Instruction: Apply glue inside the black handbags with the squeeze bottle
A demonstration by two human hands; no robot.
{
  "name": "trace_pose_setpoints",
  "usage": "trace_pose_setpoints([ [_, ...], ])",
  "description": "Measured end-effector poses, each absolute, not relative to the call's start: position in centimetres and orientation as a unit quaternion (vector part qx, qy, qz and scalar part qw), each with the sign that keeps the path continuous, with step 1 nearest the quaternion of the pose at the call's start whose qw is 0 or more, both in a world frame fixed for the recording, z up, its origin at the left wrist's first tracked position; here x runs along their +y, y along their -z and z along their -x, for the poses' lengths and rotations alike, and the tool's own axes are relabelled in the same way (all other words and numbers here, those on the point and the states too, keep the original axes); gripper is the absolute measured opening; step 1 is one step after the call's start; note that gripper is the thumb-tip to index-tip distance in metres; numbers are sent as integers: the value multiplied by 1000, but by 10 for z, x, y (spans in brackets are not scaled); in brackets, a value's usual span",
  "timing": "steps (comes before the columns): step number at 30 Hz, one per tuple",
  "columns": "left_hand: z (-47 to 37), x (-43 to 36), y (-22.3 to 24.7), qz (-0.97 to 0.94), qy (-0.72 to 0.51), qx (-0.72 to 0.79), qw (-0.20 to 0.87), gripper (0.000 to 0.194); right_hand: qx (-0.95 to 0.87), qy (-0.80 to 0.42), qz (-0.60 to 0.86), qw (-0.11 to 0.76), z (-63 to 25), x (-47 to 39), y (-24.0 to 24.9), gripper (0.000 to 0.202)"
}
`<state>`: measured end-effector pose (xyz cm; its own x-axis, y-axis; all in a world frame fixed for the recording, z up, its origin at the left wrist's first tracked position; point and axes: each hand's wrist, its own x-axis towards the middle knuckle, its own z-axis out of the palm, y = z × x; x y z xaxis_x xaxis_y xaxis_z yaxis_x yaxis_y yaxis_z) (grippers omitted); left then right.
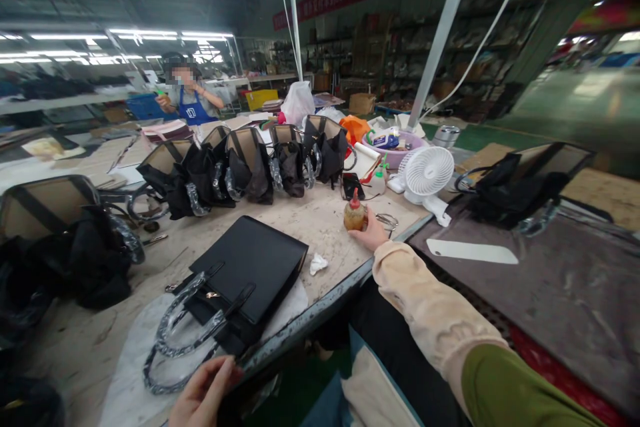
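Note:
My right hand (373, 232) is closed around the side of a small squat bottle (354, 217) with a red nozzle and amber-brown contents. The bottle is upright at the table's right side, beside a pair of scissors (388, 220). My left hand (204, 392) is low in the view near the table's front edge, thumb and fingers pinched together; what they hold, if anything, is hidden. Just beyond it lies a black handbag (250, 260) on its side, its wrapped handles (175, 340) toward me. A crumpled white tissue (318, 263) sits to its right.
Several unfinished black bags (250, 163) stand in a row at the back, with more at left (75, 240) and right (530, 180). A white fan (429, 172), a purple basin (407, 155) and a white strip (473, 251) are on the right. A co-worker (193, 97) is across the room.

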<state>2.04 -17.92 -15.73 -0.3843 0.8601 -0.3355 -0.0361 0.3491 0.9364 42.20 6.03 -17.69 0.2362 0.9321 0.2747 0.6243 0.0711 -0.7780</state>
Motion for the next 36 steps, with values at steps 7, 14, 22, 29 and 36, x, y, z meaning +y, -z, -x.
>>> trace_pose_setpoints([
  [7, -16, -177, 145, -134, -629, 582, 498, 45, -573, -94, 656, 482, -409, 16, 162, 90],
  [14, -16, -175, 133, -168, -682, 511, 495, 44, -799, -123, 393, 439, -298, -59, 116, 55],
  [22, -19, -169, 120, -306, -680, 480, 463, 55, -883, -160, 270, 350, -177, -86, 113, 55],
  [29, 11, -129, 123, -461, -560, 657, 207, 31, -803, -243, 326, 435, -164, -55, 115, 16],
  [36, 2, -95, 125, -533, -465, 685, 177, 47, -887, -243, 183, 346, -164, -52, 120, 45],
])
